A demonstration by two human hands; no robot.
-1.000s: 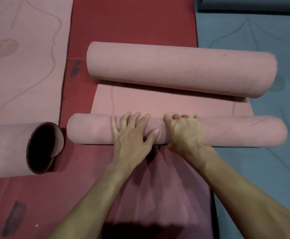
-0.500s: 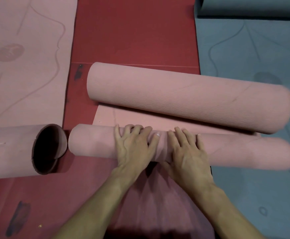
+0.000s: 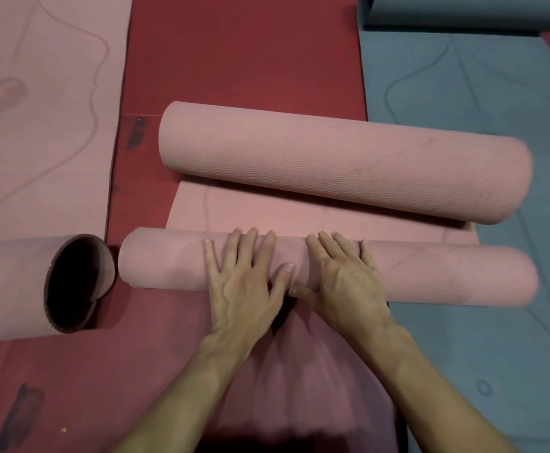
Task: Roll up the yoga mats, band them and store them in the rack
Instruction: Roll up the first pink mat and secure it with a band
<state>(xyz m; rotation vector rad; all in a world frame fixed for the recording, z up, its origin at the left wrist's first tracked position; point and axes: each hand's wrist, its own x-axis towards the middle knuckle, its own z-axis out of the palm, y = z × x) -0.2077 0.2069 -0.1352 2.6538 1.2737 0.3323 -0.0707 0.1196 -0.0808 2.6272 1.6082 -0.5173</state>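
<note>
A: Where is the pink mat being kept?

B: A thin near roll (image 3: 430, 276) is being pressed down on the red floor mat (image 3: 244, 60), crosswise in front of the person, with its right end lying over a grey-blue mat (image 3: 479, 93). A flat strip (image 3: 267, 214) of the same pink is being left unrolled beyond it, up to a thicker far roll (image 3: 332, 158). Whether that roll is part of the same mat cannot be told.

A: And the hands?

B: Both are being laid flat on the middle of the near roll. The left hand (image 3: 244, 282) is being spread wide with straight fingers. The right hand (image 3: 345, 279) is being held with fingers straight and close together — nothing is being gripped by either.

A: What else is being shown?

B: A hollow pink roll (image 3: 21, 289) is being seen at the left, its open end just beside the near roll's left end. A flat pink mat (image 3: 38, 93) is lying behind it, and a grey-blue roll (image 3: 463, 14) is lying at the top right.
</note>
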